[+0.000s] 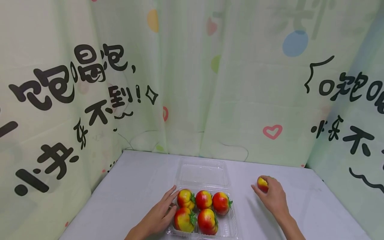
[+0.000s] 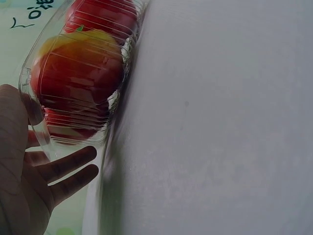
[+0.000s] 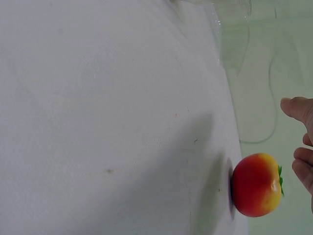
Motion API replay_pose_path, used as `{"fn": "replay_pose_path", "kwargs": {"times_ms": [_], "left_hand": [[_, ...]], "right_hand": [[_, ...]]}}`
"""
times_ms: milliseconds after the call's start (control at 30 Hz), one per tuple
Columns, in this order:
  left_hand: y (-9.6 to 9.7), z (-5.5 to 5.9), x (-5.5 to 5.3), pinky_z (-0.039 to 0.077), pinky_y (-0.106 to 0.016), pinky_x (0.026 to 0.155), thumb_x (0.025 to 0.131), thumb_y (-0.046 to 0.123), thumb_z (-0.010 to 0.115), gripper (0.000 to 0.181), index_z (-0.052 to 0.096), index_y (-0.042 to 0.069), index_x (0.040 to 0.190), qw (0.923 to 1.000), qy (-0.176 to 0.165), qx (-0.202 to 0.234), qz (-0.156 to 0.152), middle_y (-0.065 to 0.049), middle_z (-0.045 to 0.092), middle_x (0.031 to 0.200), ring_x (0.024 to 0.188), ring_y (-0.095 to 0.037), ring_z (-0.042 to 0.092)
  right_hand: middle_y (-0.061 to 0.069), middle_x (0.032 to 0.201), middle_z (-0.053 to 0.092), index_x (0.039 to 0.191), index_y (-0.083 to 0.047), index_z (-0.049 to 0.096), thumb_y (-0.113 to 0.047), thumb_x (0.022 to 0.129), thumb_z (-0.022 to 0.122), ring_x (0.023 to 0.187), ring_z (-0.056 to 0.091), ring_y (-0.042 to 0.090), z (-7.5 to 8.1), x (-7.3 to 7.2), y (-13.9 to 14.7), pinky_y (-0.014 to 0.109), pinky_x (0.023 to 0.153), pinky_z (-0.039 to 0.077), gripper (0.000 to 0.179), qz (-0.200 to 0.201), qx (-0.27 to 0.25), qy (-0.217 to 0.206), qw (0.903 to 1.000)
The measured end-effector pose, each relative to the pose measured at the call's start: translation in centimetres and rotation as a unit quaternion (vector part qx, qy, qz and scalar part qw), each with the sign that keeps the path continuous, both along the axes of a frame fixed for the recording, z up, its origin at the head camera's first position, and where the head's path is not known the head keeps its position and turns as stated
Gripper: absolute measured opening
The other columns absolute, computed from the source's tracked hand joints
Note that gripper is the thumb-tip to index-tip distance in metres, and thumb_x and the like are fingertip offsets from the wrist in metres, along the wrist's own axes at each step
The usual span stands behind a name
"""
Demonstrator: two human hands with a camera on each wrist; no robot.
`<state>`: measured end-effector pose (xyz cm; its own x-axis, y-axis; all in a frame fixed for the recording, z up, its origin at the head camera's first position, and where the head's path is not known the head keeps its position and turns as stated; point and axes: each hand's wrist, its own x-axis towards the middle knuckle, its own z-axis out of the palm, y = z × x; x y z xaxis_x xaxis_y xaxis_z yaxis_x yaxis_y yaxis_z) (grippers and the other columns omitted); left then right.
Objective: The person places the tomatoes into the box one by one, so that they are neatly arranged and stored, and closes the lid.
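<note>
Between the clear box (image 1: 228, 224) and the lone fruit (image 1: 262, 185), a strip of table (image 1: 243, 181) gives my right hand (image 1: 274, 196) a way across. Five fruits (image 1: 203, 200) block most of the box, leaving its near right corner free from above, while my left hand (image 1: 159, 216) obstructs its left side.

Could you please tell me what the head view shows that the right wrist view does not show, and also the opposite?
Only the head view: the left hand and all five red-yellow fruits in the clear container.
Only the right wrist view: the green leaves of the lone fruit, and a visible gap between it and the fingers.
Both: that lone fruit, the right hand, the white table and the pale green curtain.
</note>
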<state>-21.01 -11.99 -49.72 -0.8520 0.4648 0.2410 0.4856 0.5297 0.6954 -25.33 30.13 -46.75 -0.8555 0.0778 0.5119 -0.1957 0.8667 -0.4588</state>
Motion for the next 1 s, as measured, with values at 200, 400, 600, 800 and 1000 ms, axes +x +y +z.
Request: {"fn": "replay_pose_path", "kwargs": {"times_ms": [200,400,600,800,1000], "left_hand": [[0.0,-0.1,0.0,0.053,-0.049,0.102,0.108,0.024,0.048,0.052,0.039,0.008,0.157,1.0,0.0,-0.001,0.001,-0.018,0.028,0.165,0.109,-0.01,0.063],[0.0,-0.2,-0.1,0.054,-0.047,0.102,0.108,0.024,0.047,0.052,0.039,0.008,0.157,1.0,-0.002,-0.004,0.001,-0.018,0.028,0.166,0.109,-0.01,0.064],[-0.1,0.1,-0.1,0.053,-0.045,0.102,0.108,0.026,0.047,0.054,0.037,0.008,0.158,0.9998,-0.022,-0.003,-0.002,-0.017,0.027,0.166,0.114,-0.015,0.064],[-0.1,0.2,-0.1,0.054,-0.045,0.102,0.108,0.025,0.047,0.054,0.037,0.008,0.158,0.9997,-0.023,-0.004,-0.005,-0.017,0.026,0.166,0.115,-0.017,0.064],[-0.1,0.1,-0.2,0.054,-0.045,0.101,0.108,0.026,0.047,0.054,0.036,0.008,0.158,0.9996,-0.027,-0.004,-0.004,-0.017,0.026,0.166,0.114,-0.016,0.064]], "right_hand": [[0.031,0.112,0.064,0.12,0.011,0.061,-0.016,0.085,0.082,0.098,0.057,0.044,-0.1,-0.3,0.4,0.064,0.087,0.054,0.049,-0.002,-0.005,-0.015,0.9999],[0.033,0.117,0.061,0.125,0.013,0.058,-0.019,0.087,0.081,0.1,0.056,0.044,0.0,-0.6,0.7,0.064,0.089,0.052,0.054,0.0,-0.007,-0.035,0.9994],[0.036,0.122,0.058,0.127,0.013,0.056,-0.02,0.088,0.08,0.104,0.055,0.045,0.1,-1.0,1.2,0.065,0.094,0.05,0.056,0.002,-0.007,-0.056,0.9984],[0.037,0.127,0.056,0.129,0.013,0.055,-0.018,0.088,0.079,0.109,0.054,0.047,-0.1,-1.4,1.7,0.067,0.095,0.048,0.057,0.017,0.001,-0.062,0.9979],[0.039,0.129,0.053,0.133,0.015,0.052,-0.016,0.089,0.077,0.109,0.053,0.048,-0.4,-1.7,2.1,0.066,0.096,0.047,0.059,0.022,0.01,-0.081,0.9964]]}}
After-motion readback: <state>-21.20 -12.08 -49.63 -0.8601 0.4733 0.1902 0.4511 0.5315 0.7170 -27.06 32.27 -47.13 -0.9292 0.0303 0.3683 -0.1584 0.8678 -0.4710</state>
